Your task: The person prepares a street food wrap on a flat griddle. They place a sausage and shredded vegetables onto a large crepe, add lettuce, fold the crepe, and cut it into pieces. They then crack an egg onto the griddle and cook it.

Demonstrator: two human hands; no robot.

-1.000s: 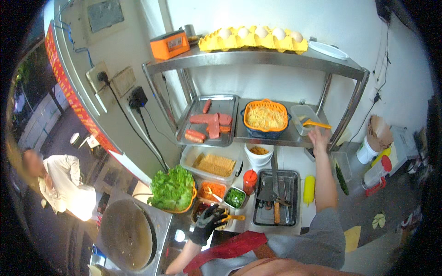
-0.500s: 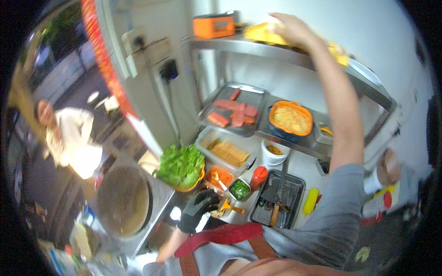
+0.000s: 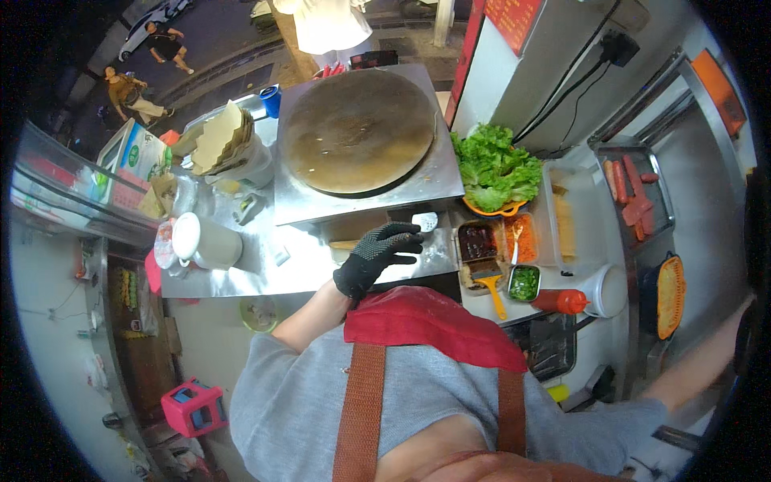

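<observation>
My left hand (image 3: 381,255), in a black dotted glove, hovers over the metal counter (image 3: 317,269) with its fingers spread and nothing in them. Just past its fingertips lies a small white object (image 3: 426,222). Directly in front sits a round griddle plate (image 3: 361,132), bare and browned. To the hand's right stand a tub of dark sauce (image 3: 477,241), an orange-handled brush (image 3: 491,289), a container of shredded orange food (image 3: 522,237) and chopped greens (image 3: 524,283). My right forearm stretches to the far right rim, where the hand is out of sight.
Lettuce (image 3: 498,169) fills an orange basket beside the griddle. A clear bin (image 3: 566,213), red squeeze bottle (image 3: 560,301), white tub (image 3: 604,291) and sausage tray (image 3: 638,193) stand rightward. Paper bags (image 3: 221,140) and a white canister (image 3: 205,241) are left. People stand or walk outside.
My view has swung left, so the griddle is now central. My right hand, earlier over yellow packets on the upper shelf, has left the picture. The left glove stays near the sauce tubs.
</observation>
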